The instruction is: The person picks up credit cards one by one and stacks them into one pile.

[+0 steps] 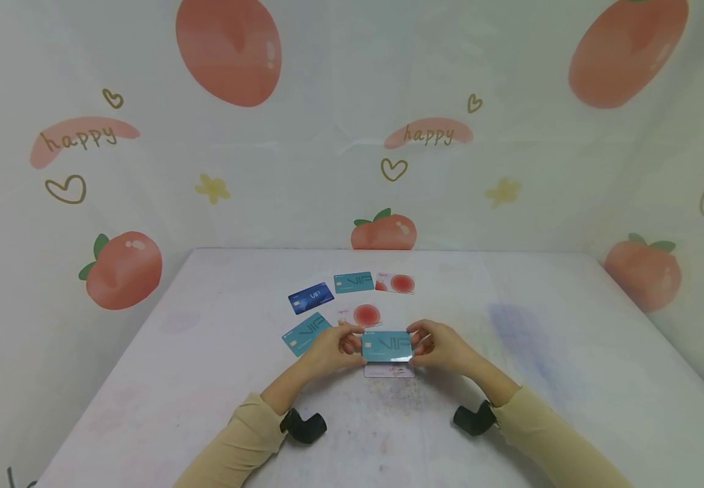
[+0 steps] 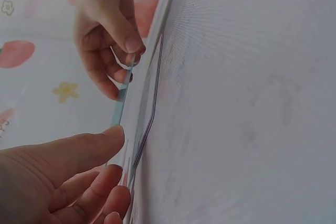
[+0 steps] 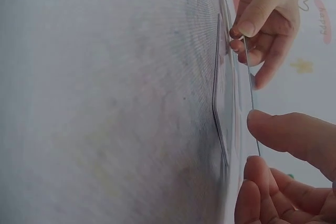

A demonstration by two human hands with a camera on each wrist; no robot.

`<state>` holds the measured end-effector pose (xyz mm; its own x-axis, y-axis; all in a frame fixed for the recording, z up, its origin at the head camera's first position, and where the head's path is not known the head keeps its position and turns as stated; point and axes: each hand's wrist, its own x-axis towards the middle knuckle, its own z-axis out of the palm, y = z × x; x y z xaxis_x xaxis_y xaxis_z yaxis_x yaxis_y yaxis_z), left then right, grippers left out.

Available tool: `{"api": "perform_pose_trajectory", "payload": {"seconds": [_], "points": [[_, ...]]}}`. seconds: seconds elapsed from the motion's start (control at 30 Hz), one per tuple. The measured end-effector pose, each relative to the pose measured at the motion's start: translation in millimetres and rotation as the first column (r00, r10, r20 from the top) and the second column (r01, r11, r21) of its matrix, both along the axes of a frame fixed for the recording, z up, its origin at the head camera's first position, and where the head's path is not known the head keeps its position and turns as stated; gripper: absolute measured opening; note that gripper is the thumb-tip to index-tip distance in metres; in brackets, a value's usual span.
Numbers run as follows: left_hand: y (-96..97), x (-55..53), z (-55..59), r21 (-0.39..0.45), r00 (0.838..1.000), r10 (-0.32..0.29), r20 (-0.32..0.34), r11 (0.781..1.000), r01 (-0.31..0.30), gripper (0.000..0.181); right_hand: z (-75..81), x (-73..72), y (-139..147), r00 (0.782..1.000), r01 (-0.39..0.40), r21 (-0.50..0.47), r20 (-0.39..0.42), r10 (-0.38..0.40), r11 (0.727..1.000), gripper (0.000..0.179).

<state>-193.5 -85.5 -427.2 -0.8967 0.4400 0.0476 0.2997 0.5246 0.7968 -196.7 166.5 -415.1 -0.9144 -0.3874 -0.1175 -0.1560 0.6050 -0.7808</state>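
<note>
A teal VIP card (image 1: 386, 346) is held level above the table between both hands. My left hand (image 1: 327, 351) pinches its left short edge between thumb and fingers, and my right hand (image 1: 443, 347) pinches the right one. Seen edge-on in the right wrist view, the card (image 3: 252, 82) is raised off the tabletop. Under it lies a white card (image 1: 382, 372), mostly covered in the head view. Close behind my left hand are another teal VIP card (image 1: 304, 333), partly hidden by the fingers, and a white card with a red circle (image 1: 366, 314).
Farther back lie a dark blue VIP card (image 1: 311, 298), a teal VIP card (image 1: 354, 282) and a white card with a red circle (image 1: 402, 283). The white table (image 1: 217, 285) meets a fruit-printed backdrop (image 1: 303, 196). Black cameras (image 1: 306, 428) sit at both wrists.
</note>
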Motion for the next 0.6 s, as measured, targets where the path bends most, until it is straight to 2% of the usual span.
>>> {"api": "perform_pose_trajectory", "payload": {"seconds": [0.37,0.6], "points": [[0.2,5.3,1.5,-0.013,1.000,-0.011,0.019,1.000,0.011,0.049,-1.3,3.5,2.1,0.998,-0.049,0.008,-0.025,0.049,0.999,0.049],[0.9,7.1,2.2,-0.047,0.999,0.003,0.042,0.999,-0.001,0.049,-0.8,4.5,2.7,0.997,-0.073,0.001,-0.014,0.073,0.997,0.049]]}}
